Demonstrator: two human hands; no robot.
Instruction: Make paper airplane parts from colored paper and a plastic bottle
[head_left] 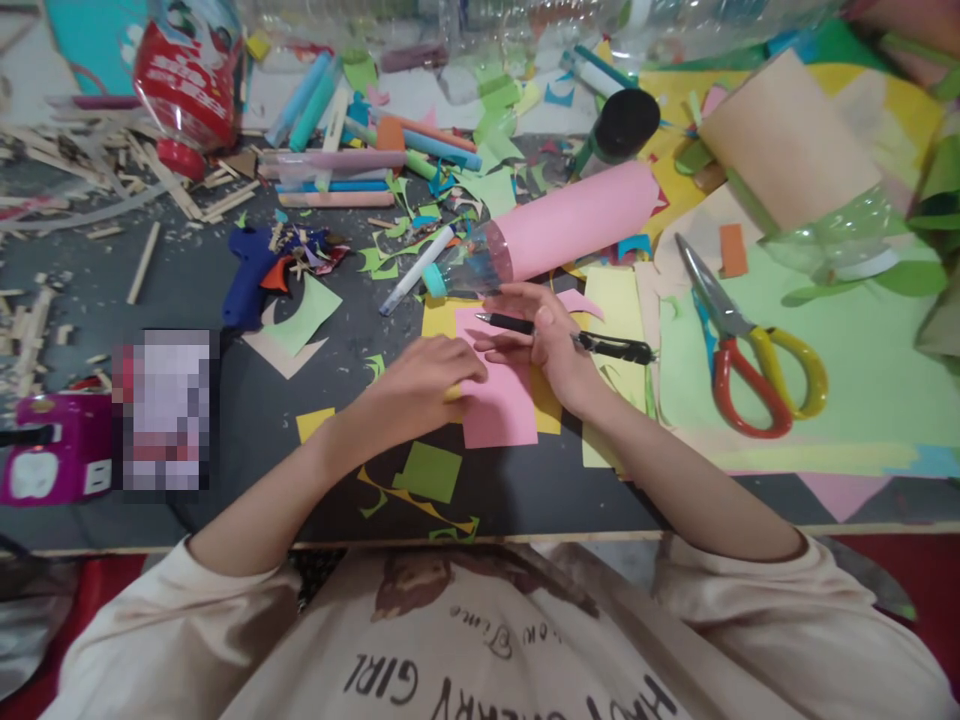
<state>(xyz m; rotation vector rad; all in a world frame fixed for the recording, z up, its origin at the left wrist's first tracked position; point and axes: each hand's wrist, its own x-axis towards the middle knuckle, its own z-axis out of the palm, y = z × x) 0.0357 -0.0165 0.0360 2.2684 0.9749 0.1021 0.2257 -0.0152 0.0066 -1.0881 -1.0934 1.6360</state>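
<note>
My right hand (556,350) holds a black pen (615,347) across its palm, under the thumb. The pen's tip points left and the other fingers stretch over a pink paper piece (499,410). That pink piece lies on yellow paper (549,400). My left hand (427,378) is closed, its fingers curled at the pink paper's left edge. A small bit of yellow shows at those fingers; what they grip is hidden. Just beyond both hands lies a clear plastic bottle wrapped in pink paper (577,220), its teal cap (434,280) towards the left.
On the right, scissors (750,345) with red and yellow handles rest on light green paper (885,370). A blue glue gun (251,278) lies left, near wooden sticks (142,262). Markers (337,165), paper scraps (431,472) and a red-labelled bottle (191,80) are scattered around.
</note>
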